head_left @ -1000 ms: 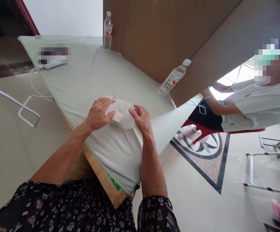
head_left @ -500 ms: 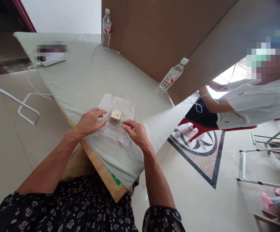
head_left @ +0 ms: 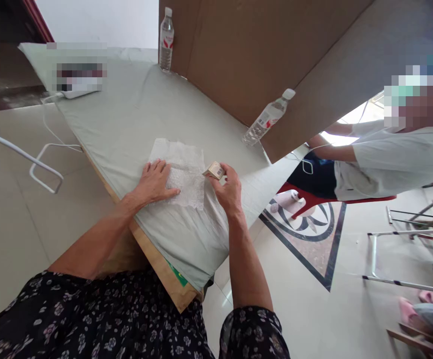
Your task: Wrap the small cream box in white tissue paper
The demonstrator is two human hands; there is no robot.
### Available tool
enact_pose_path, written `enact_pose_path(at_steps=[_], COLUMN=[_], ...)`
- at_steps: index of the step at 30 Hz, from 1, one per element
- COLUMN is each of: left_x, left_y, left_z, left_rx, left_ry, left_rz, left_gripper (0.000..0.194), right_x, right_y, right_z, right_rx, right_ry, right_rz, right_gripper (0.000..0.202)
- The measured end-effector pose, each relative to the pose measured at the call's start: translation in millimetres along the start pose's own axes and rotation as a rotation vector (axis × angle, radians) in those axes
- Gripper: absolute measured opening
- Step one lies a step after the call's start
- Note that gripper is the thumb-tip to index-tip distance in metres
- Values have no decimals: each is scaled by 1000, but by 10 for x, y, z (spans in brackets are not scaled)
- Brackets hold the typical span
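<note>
A sheet of bubble wrap point(head_left: 186, 184) lies spread on the pale cloth of the table point(head_left: 122, 114). My left hand point(head_left: 155, 183) rests flat on its left part, fingers spread and holding nothing. To the right of the sheet, my right hand point(head_left: 228, 188) grips a small beige box point(head_left: 215, 171) with printing on it, between thumb and fingers. The box looks tilted, near the sheet's right edge.
One water bottle point(head_left: 166, 42) stands at the back by a large cardboard panel point(head_left: 238, 55); another bottle point(head_left: 268, 118) is nearer, at the right. A white device with a cable point(head_left: 83, 89) lies back left. A person in a white shirt point(head_left: 395, 159) sits beyond the panel.
My right hand has taken hold of the small box and carried it right, off the middle of the bubble wrap. My left hand has come down flat on the sheet, which looks flatter.
</note>
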State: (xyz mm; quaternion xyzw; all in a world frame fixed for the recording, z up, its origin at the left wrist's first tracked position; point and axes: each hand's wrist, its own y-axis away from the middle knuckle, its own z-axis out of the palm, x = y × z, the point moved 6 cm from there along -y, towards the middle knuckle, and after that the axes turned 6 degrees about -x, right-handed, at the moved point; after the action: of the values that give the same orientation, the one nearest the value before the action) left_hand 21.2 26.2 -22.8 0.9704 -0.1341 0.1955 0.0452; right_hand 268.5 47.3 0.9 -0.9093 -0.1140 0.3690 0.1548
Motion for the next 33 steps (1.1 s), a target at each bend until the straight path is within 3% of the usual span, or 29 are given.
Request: enact_pose_path(at_steps=[5,9,11,14,16,18,24,27,33], left_x=[30,82,125,127,59,-31,-118,-107,-157], left_y=[39,33,-16,-114,-160,-172,-76,44,242], left_z=[-108,-203,-222,-180,-120,-80,-118,-123,-49], left_rx=[-52,-52,-43,-63,-107,-143,-157,-140,-152], left_ry=[-94,-96,-104,-127,-147,-165,-182,-171,-145], left_rz=[-47,13,45,47,20,8,36,20,39], left_gripper=[81,74,71,75,80,84,90,93,90], right_x=[336,58,-226,-557,-603,-557,-365,-337,-300], right_y=[65,60,-2,-108,-151,-158,-90,-83,-99], right_z=[-180,-151,46,516,775,905,824,818,875], right_rx=[-75,8,-46,-271,-389,-431,-400,-417,-334], right_ry=[161,233,222,246,294,342,402,419,379], right_rz=[173,83,-51,-176,-140,-93,-53,-47,-98], right_gripper=[51,57,50,48,48,47,51,53,48])
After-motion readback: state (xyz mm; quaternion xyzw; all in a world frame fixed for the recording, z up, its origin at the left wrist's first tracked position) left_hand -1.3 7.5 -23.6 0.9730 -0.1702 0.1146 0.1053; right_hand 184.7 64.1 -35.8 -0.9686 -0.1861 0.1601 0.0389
